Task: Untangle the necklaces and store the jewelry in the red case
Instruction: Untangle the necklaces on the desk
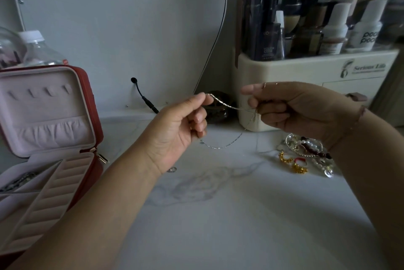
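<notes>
While necklaces (227,105) hang twisted, red case (96,105) holds chain (19,180).

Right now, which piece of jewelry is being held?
The silver chain, pinched between left hand and right hand; the gold earrings, red ring and bead bracelets lie on the table.

Shiny metal necklace chain (227,105), glossy marble-look tabletop (218,215), matt velvety case lining (43,105)

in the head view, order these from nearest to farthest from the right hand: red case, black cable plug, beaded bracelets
From the right hand, gripping the necklace:
1. beaded bracelets, just below it, right side.
2. black cable plug, left of centre, at the back.
3. red case, far left.
</notes>
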The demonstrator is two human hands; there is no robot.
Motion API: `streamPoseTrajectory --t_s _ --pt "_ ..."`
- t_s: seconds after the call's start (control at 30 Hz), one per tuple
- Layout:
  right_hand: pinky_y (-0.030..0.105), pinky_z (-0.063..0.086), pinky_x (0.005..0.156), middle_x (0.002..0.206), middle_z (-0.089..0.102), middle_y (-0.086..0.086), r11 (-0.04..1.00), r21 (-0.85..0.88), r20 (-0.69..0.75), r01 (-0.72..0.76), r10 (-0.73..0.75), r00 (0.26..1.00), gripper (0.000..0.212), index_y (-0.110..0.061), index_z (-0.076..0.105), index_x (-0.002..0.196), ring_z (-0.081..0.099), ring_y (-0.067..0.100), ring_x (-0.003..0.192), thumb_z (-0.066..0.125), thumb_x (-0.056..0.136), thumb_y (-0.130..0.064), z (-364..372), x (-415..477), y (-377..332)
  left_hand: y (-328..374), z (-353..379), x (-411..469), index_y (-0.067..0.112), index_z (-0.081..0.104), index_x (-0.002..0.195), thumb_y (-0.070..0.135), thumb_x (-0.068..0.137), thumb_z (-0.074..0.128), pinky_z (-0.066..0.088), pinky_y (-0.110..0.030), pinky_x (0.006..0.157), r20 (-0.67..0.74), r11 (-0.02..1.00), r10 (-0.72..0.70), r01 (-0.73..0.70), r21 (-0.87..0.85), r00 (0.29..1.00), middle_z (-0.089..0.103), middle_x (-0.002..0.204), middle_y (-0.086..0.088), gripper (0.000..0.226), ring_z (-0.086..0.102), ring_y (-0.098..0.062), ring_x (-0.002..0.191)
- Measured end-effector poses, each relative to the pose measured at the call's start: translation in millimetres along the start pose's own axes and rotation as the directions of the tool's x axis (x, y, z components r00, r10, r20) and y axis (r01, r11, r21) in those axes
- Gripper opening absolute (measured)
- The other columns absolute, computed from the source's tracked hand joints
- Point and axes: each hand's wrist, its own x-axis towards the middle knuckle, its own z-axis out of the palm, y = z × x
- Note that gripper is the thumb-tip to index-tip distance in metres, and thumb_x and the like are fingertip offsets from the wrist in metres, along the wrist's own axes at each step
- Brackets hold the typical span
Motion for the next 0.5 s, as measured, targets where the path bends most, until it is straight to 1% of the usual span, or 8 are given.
streamPoseTrajectory --t_s 0.1,0.17,0.23,0.27,0.33,0.4,0.47,0.5 --pt "0.010 0.033 0.039 0.072 0.059 0.010 0.999 -0.051 0.020 0.010 -0.009 1.000 0.019 0.001 0.060 0.100 0.038 0.003 0.043 0.046 0.088 0.001 3 -1 1 -2 3 -4 0.019 0.063 0.062 0.035 0.076 0.059 0.037 -0.022 0.055 -0.006 0.979 -0.003 0.004 0.205 1.000 0.046 0.053 0.004 0.022 0.042 -0.010 0.050" --pt "0.013 0.039 0.042 0.075 0.063 0.011 0.998 -0.055 0.085 -0.008 0.012 0.996 0.025 0.003 0.061 0.103 0.044 0.004 0.046 0.051 0.081 -0.002 5 -3 1 -6 6 -5 0.020 0.063 0.054 0.039 0.076 0.061 0.043 -0.022 0.060 -0.036 0.950 -0.016 0.027 0.312 0.999 0.055 0.056 0.004 0.029 0.049 -0.010 0.053" --pt "0.014 0.044 0.046 0.081 0.067 0.012 0.998 -0.049 0.160 -0.035 0.043 0.986 0.033 0.004 0.061 0.106 0.050 0.006 0.052 0.052 0.077 -0.009 8 -4 2 -11 6 -4 0.020 0.066 0.055 0.038 0.085 0.058 0.049 -0.028 0.072 -0.047 0.922 -0.036 0.051 0.384 0.998 0.064 0.063 0.002 0.036 0.059 -0.011 0.061" --pt "0.015 0.046 0.049 0.085 0.068 0.013 0.998 -0.044 0.194 -0.050 0.058 0.979 0.034 0.004 0.061 0.108 0.054 0.007 0.055 0.051 0.079 -0.011 9 -4 3 -13 6 -3 0.020 0.069 0.060 0.037 0.090 0.055 0.049 -0.031 0.077 -0.036 0.914 -0.046 0.056 0.402 0.998 0.068 0.067 0.001 0.037 0.063 -0.013 0.068" --pt "0.016 0.050 0.055 0.094 0.069 0.015 0.996 -0.027 0.251 -0.084 0.088 0.964 0.037 0.005 0.060 0.114 0.061 0.010 0.063 0.048 0.084 -0.013 11 -3 5 -16 6 -2 0.017 0.072 0.078 0.035 0.095 0.051 0.048 -0.032 0.084 0.012 0.917 -0.075 0.065 0.394 0.997 0.072 0.079 -0.001 0.033 0.067 -0.016 0.081" --pt "0.017 0.053 0.059 0.100 0.069 0.016 0.993 0.001 0.283 -0.115 0.110 0.953 0.039 0.004 0.059 0.117 0.065 0.011 0.068 0.047 0.085 -0.014 12 -3 6 -17 8 -2 0.016 0.073 0.089 0.033 0.096 0.054 0.048 -0.037 0.093 0.073 0.943 -0.112 0.083 0.322 0.991 0.073 0.089 -0.004 0.026 0.068 -0.019 0.091" --pt "0.018 0.053 0.061 0.101 0.069 0.016 0.991 0.018 0.305 -0.131 0.120 0.945 0.039 0.004 0.058 0.117 0.066 0.011 0.069 0.046 0.085 -0.015 11 -3 5 -16 9 -3 0.019 0.074 0.089 0.031 0.090 0.056 0.045 -0.041 0.100 0.154 0.969 -0.154 0.119 0.215 0.976 0.072 0.093 -0.006 0.022 0.068 -0.022 0.098" --pt "0.018 0.053 0.061 0.102 0.069 0.016 0.991 0.020 0.317 -0.132 0.119 0.941 0.039 0.004 0.058 0.117 0.065 0.011 0.069 0.046 0.085 -0.014 11 -3 5 -16 10 -5 0.020 0.075 0.087 0.032 0.086 0.056 0.045 -0.041 0.101 0.197 0.974 -0.171 0.136 0.181 0.965 0.073 0.094 -0.007 0.023 0.068 -0.023 0.100"
